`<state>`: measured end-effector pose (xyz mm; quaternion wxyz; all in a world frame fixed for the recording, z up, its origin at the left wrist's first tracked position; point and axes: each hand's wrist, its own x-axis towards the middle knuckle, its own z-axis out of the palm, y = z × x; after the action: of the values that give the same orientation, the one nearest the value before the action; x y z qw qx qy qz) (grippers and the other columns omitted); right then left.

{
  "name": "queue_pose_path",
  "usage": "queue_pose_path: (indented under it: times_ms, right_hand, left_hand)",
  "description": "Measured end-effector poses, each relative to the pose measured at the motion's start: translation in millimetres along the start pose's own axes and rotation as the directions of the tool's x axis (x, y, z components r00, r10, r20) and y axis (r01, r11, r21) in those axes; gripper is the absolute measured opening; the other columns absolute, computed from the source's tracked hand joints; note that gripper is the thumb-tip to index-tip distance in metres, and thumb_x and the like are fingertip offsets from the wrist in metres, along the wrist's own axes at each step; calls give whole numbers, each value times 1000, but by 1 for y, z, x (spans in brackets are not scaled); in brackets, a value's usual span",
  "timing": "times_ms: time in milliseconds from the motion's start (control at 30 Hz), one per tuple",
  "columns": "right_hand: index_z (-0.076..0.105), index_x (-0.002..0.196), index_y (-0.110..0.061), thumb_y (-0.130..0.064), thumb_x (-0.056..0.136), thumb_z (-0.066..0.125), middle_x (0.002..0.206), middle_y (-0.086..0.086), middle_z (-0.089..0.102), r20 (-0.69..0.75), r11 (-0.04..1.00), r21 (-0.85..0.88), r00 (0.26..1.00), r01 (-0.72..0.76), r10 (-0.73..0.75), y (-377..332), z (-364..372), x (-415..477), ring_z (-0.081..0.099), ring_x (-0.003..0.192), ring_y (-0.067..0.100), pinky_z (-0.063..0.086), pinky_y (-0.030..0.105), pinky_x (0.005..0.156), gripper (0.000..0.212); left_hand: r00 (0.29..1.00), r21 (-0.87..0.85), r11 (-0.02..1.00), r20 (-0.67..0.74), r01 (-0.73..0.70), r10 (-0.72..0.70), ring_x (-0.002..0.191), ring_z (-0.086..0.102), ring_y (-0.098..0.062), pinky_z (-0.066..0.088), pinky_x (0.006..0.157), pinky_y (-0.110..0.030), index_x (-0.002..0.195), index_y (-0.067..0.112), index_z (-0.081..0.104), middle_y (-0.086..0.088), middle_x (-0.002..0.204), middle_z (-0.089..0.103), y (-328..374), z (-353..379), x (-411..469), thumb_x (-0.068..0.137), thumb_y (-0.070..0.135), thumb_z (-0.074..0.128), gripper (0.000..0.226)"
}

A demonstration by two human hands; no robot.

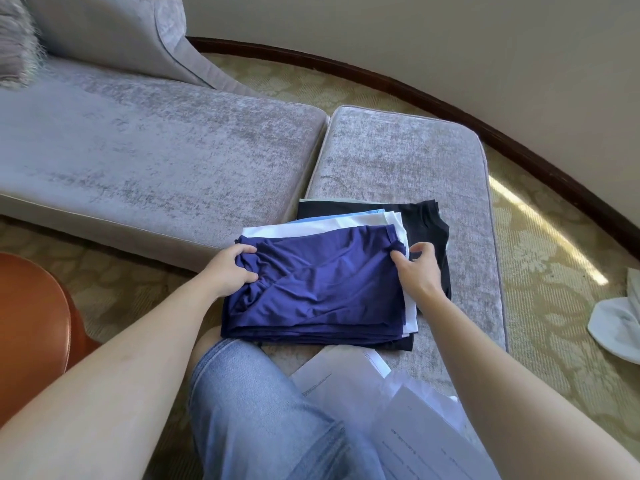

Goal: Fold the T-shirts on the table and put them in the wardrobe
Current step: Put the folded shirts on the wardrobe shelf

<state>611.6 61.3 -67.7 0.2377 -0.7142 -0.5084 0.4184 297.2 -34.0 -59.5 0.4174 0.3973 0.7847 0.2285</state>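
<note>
– Left hand is clamped on the left end of the navy T-shirt, fingers curled into bunched cloth. Right hand pinches the upper right corner of the same shirt.

– Where's the shirt sitting?

– Centre of frame, on top of a stack: white T-shirt under it, light blue T-shirt showing at the upper edge, black T-shirt at the bottom, sticking out to the right. The stack lies on the lower end of the grey ottoman.

– Axis?

– Long axis runs left-right across the frame. One hand on each short end, both equally near. The shirt lies directly between them, just above the knee.

– Fold state?

– Folded but not flat. Creases fan out from the left grip. I'd guess it's being squared up on the pile.

– Next move?

– Likely a pull apart along that axis to take out the slack, or a lift of the pile. The left bunch needs releasing first or the crease gets locked in.

– Wardrobe?

– Not in view. Nothing stowed as far as I can tell.

– Hazards?

– Loose papers at lower right, just below the stack. Could get dragged along.
</note>
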Motion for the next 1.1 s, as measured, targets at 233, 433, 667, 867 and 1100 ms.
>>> queue_pose_path:
  times_ms: [233, 433, 667, 867, 1100]
  right_hand:
    - [40, 141, -12, -40, 77, 76, 121, 6, 49, 108, 984, 87, 983, -159, 149, 7, -11, 21, 53, 109, 24, 47, 42, 94, 79]
    - [67, 107, -2, -50, 50, 79, 106, 13, 70, 203, 972, 108, 962, -209, 185, 23, -6, 44, 64, 90, 27, 44, 32, 70, 75]
    - [70, 99, -3, -18, 78, 76, 99, 18, 73, 264, 968, 167, 954, -189, 141, 4, -14, 25, 68, 87, 31, 50, 37, 73, 26]
    - [64, 109, -10, -22, 74, 78, 105, 13, 70, 269, 982, 151, 961, -113, 69, 7, -13, 25, 70, 93, 30, 56, 45, 82, 40]
    - [58, 108, -15, -17, 80, 78, 109, 10, 67, 283, 979, 194, 959, -61, 4, 6, -13, 22, 68, 97, 26, 56, 47, 87, 34]
  left_hand:
    - [998, -166, 985, -47, 40, -48, 122, 53, -25, 39, 106, -39, 154, 27, 15, -7, 138, 52, -10, 2, 5, 78, 1, 78, 102]
    - [986, -516, 841, 40, 161, -165, 99, 64, -21, 52, 86, -38, 153, 24, 20, -9, 113, 65, -18, -3, 12, 87, -6, 65, 86]
    - [971, -618, 748, 151, 241, -188, 109, 64, -30, 49, 98, -46, 141, 8, 45, -16, 117, 66, -26, -4, 20, 84, -12, 62, 63]
    - [959, -603, 749, 234, 273, -161, 110, 64, -33, 47, 101, -46, 120, 1, 62, -19, 117, 68, -29, -5, 22, 85, -9, 63, 37]
    - [958, -628, 737, 271, 250, -94, 112, 63, -32, 50, 96, -46, 131, 9, 55, -15, 122, 66, -35, -6, 30, 82, -13, 62, 54]
